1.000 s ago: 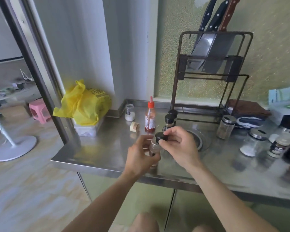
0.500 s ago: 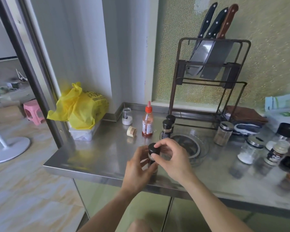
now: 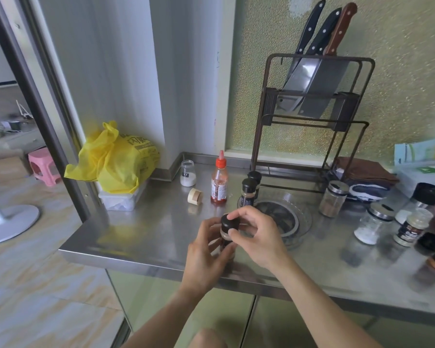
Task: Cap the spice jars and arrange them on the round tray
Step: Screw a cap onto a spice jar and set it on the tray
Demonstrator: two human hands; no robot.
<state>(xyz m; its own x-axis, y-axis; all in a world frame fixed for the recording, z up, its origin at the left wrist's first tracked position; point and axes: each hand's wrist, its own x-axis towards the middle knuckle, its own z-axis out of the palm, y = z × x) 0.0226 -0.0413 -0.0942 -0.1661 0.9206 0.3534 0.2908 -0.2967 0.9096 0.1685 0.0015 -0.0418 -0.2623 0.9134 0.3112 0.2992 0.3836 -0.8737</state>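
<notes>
Capping step in hand. Left hand (image 3: 206, 249) wrapped round jar (image 3: 227, 237), held just above counter (image 3: 146, 229) near front edge. Right hand (image 3: 255, 234) pinching black cap (image 3: 229, 223) on top, thumb and forefinger curled round its rim; looks like threading or tightening, seat of cap not resolvable.

Next, by judgement: finish the twist, confirm cap square, then move jar right and back onto clear round tray (image 3: 304, 222), just beyond right hand. Needs a gap beside two black-capped jars (image 3: 249, 194) at tray's back-left rim; whether on or just beside rim unclear.

Still loose: beige lid (image 3: 196, 196) on its side, apart from open white-powder jar (image 3: 187, 173) at back. Red-capped sauce bottle (image 3: 219, 183) between them and tray. Right side: metal-lidded jars (image 3: 334, 198), more spice jars (image 3: 412, 229) near edge, partly blurred.

Counter stainless, reflective. Left: yellow bag (image 3: 116, 159) on plastic box. Back: knife rack (image 3: 312, 101) with cleavers, folded cloths (image 3: 362, 174), textured green wall. Beyond doorframe: tiled floor, pink stool (image 3: 43, 165), fan base (image 3: 8, 223).
</notes>
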